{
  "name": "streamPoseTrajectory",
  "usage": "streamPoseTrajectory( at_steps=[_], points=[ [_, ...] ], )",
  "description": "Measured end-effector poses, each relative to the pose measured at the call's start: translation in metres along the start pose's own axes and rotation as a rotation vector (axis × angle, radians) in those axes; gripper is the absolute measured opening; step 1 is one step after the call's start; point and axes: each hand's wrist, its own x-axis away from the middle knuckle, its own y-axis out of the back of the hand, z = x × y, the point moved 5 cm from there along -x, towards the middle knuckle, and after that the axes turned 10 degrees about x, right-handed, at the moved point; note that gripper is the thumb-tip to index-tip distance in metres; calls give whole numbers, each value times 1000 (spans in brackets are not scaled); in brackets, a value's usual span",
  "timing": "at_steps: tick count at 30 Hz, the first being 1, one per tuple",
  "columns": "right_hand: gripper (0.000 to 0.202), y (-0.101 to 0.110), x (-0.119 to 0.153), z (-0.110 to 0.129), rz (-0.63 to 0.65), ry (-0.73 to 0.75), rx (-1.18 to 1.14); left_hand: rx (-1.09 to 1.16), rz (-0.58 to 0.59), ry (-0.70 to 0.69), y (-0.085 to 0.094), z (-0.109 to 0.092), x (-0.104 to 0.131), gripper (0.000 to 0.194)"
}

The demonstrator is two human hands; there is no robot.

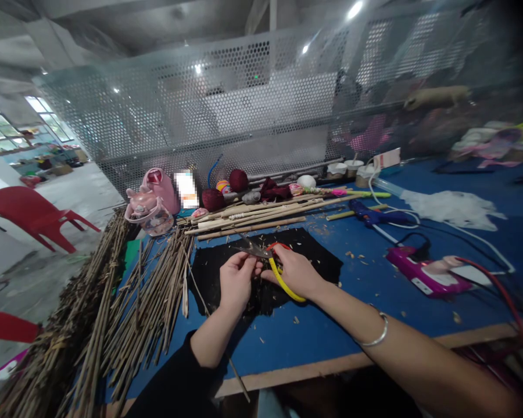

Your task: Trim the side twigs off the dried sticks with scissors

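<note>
Scissors (258, 249) lie in our right grip, over the blue table (322, 342). Beneath them we see the black cloth (314, 255); the loose sticks (152, 307) spread at eight o'clock from the blades, and the purple power strip (427, 276) sits at three o'clock. Our right hand (294, 270) closes around the handles. Our left hand (237, 278), fingertips pressed together beside the blades, pinches something too small to tell.
</note>
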Motion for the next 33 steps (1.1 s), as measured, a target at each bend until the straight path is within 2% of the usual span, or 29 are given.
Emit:
streamPoseTrajectory(
  at_steps=[6, 15, 20, 24, 33],
  points=[
    [39, -3, 1, 0, 39, -11, 6, 22, 47, 38, -1, 7, -2, 23],
    [43, 0, -1, -2, 18, -10, 55, -161, 67, -111, -2, -1, 0, 21],
    [44, 1, -1, 1, 15, 32, 81, -244, 78, -123, 0, 0, 0, 21],
    [41, -1, 0, 1, 33, 31, 62, -356, 81, -184, -1, -5, 2, 22],
    [37, -4, 2, -1, 49, -30, -16, -374, 96, -204, -5, -7, 5, 23]
  ],
)
